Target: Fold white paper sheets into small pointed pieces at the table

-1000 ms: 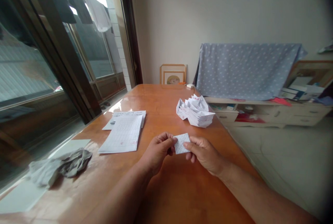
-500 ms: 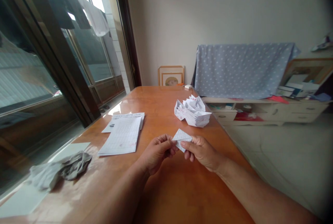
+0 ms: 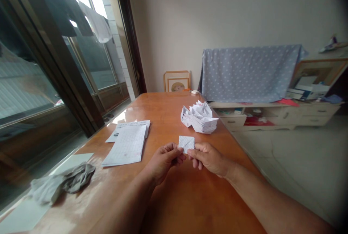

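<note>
A small folded paper square (image 3: 186,143), white with faint grid lines and a diagonal crease, is held up above the table. My left hand (image 3: 169,157) pinches its lower left corner between thumb and fingers. At the lower right corner, my right hand (image 3: 206,157) grips the same square, thumb on the near face. Just beyond my hands stands a cluster of folded paper shapes (image 3: 202,119), pointed and nested tightly against one another. To the left lies a stack of printed or written paper sheets (image 3: 126,145), with a small dark object on the rear sheets.
The brown wooden table (image 3: 163,114) carries a crumpled grey cloth (image 3: 78,177) at the left edge and a small white box (image 3: 195,91) at the far end. Framed pictures (image 3: 178,81) lean on the wall. A cabinet (image 3: 304,116) stands right, beside a dotted blue cloth (image 3: 247,74).
The folded paper has turned from a diamond position to a level square. Both hands still hold it, with the left thumb now on its lower left corner. The camera view has shifted slightly.
</note>
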A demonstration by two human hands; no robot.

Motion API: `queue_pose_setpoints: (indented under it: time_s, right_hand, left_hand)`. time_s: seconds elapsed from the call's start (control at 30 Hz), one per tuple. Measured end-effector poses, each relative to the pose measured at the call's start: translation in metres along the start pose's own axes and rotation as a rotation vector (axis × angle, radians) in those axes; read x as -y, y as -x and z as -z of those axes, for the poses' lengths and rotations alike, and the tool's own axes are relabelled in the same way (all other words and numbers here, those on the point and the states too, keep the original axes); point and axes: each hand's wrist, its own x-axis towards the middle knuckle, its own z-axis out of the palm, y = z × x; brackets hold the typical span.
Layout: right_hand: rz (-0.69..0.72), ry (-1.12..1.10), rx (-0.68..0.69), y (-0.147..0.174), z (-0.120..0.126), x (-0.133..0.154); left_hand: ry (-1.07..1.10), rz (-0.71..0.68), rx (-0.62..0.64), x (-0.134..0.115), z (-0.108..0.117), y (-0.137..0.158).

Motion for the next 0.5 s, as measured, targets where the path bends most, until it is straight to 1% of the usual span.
queue_pose_setpoints:
  time_s: [0.07, 0.13, 0.23, 0.3, 0.4, 0.5]
  right_hand:
    - [-0.01, 0.044, 0.02, 0.0008, 0.0037, 0.0002]
    - [-0.014, 0.061, 0.015, 0.0005, 0.0051, 0.0005]
    - [0.026, 0.019, -0.055, -0.0016, 0.0038, 0.0009]
    - [0.062, 0.002, -0.114, -0.0032, 0.0029, 0.0011]
    - [0.081, 0.05, -0.145, -0.0039, 0.0046, 0.0007]
    - [0.07, 0.095, -0.099, -0.003, 0.0078, 0.0004]
  left_hand:
    - [-0.034, 0.044, 0.039, -0.0013, 0.0007, 0.0006]
    - [-0.065, 0.04, 0.049, -0.0018, 0.0007, 0.0004]
    - [-0.087, -0.011, 0.014, -0.0008, -0.0006, -0.0008]
    - [-0.102, -0.021, -0.001, 0.0003, -0.0015, -0.0016]
    - [-0.129, 0.026, 0.024, 0.0012, -0.0018, -0.0017]
    - [-0.158, 0.09, 0.07, 0.0007, -0.0018, -0.0008]
